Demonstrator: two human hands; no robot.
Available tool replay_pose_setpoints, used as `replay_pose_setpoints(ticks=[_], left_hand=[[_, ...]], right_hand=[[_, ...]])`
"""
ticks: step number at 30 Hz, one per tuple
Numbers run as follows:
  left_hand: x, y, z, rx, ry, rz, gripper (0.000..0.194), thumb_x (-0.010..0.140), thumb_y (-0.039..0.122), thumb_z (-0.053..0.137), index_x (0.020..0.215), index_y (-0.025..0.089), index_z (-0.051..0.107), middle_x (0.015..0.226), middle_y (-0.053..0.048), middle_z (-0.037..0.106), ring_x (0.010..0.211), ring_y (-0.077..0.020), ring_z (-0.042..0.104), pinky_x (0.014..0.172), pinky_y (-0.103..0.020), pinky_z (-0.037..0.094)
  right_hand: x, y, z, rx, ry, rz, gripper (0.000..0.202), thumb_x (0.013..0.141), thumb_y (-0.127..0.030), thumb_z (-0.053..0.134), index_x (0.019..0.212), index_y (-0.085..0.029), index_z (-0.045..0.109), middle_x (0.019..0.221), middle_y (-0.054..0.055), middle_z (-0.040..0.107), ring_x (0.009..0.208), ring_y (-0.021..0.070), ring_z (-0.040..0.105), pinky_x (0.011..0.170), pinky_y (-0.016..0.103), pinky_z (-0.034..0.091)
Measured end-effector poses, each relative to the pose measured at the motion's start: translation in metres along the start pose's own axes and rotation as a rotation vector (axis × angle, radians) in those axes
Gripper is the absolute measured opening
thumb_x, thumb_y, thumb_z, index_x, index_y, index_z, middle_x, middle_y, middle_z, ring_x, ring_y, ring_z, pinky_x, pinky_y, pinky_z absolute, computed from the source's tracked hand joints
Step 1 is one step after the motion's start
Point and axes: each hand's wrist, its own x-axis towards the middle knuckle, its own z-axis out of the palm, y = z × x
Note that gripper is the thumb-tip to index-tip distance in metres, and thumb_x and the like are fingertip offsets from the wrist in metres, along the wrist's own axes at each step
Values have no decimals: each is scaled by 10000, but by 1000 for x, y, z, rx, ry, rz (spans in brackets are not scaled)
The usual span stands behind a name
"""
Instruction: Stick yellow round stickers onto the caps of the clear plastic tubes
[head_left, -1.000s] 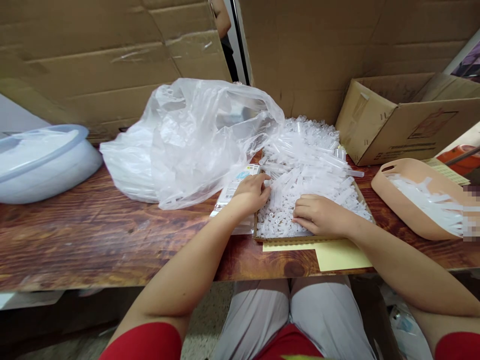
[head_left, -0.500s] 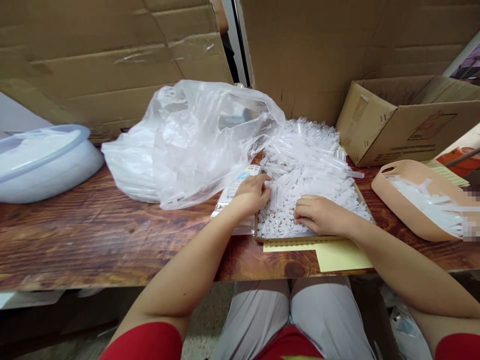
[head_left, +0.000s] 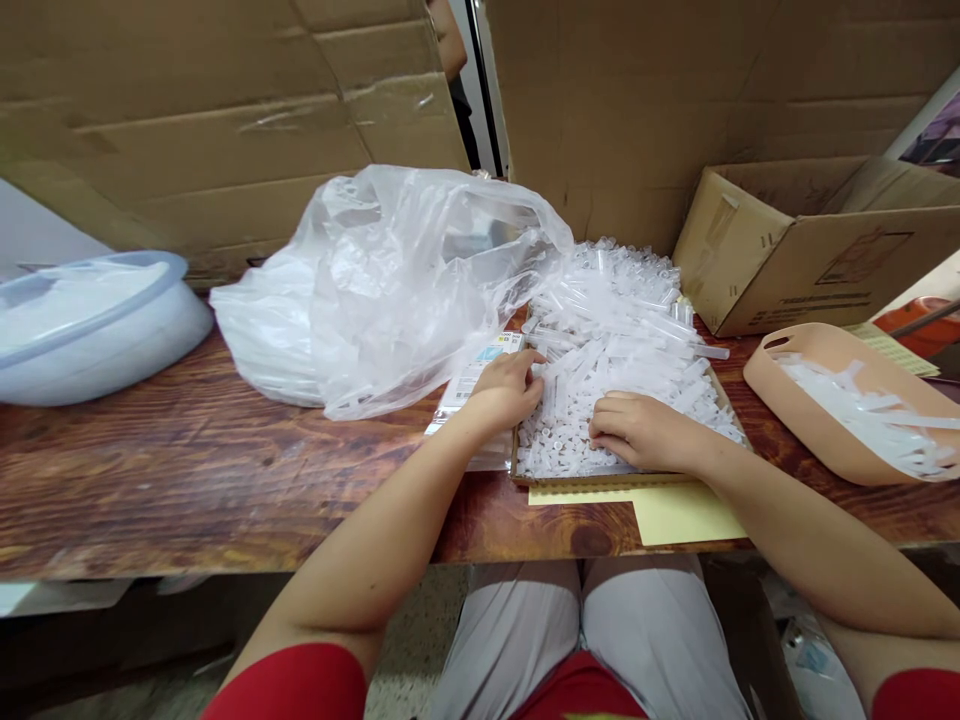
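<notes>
A shallow cardboard tray (head_left: 630, 481) is heaped with small translucent white plastic tubes (head_left: 622, 370); short caps or tube ends fill its front part. My left hand (head_left: 507, 390) rests at the tray's left edge, its fingers curled toward the tubes. Whatever those fingers pinch is too small to make out. Lower in the heap, near the front, my right hand (head_left: 634, 428) lies with its fingers bent together among the short white pieces. Its fingertips are partly hidden, and I cannot make out what they hold. A printed packet (head_left: 469, 385) lies beside my left hand.
A large clear plastic bag (head_left: 375, 290) slumps left of the tray. Farther left stands a pale blue basin (head_left: 112, 340). On the right are an open carton (head_left: 817, 250) and a tan basket (head_left: 810, 420) with white strips. Yellow sheets (head_left: 686, 515) stick out under the tray.
Both hands stay in nearly the same place and pose. The view has shifted very slightly.
</notes>
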Motion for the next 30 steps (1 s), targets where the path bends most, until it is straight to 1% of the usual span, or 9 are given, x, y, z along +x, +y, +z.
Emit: replay_pose_setpoints(ticks=[9, 17, 23, 26, 30], left_hand=[[2, 0, 1, -7, -8, -23, 390, 870, 233, 521, 1240, 193, 636, 859, -55, 685, 951, -269, 637, 961, -409, 497], [-1, 5, -5, -55, -20, -76, 465, 837, 232, 576, 1299, 187, 590, 933, -59, 698, 941, -262, 654, 939, -400, 511], [1, 6, -5, -97, -49, -126, 485, 804, 195, 596, 1288, 176, 588, 929, -46, 692, 873, -237, 648, 883, -372, 513], [1, 7, -6, -111, -41, -146, 495, 777, 182, 612, 1272, 186, 597, 930, -35, 686, 859, -225, 640, 859, -352, 509], [0, 10, -7, -153, -17, -200, 523, 745, 179, 635, 1266, 205, 600, 943, -17, 680, 788, -193, 620, 807, -321, 501]], right_hand=[[0, 0, 0, -10, -3, 0, 175, 980, -161, 530, 851, -173, 648, 818, 62, 639, 793, 193, 545, 748, 316, 443], [0, 0, 0, -27, -7, 0, 186, 986, -165, 522, 849, -171, 648, 818, 64, 635, 789, 194, 541, 740, 316, 432], [1, -1, 0, -33, -13, -1, 188, 988, -160, 518, 854, -165, 650, 823, 70, 641, 792, 197, 537, 747, 318, 436], [1, -2, -1, -36, -16, 1, 185, 986, -159, 522, 851, -161, 650, 824, 72, 642, 791, 198, 542, 749, 318, 438], [1, -3, -3, -39, -17, 4, 186, 987, -162, 517, 853, -169, 647, 826, 69, 642, 793, 198, 548, 748, 314, 441]])
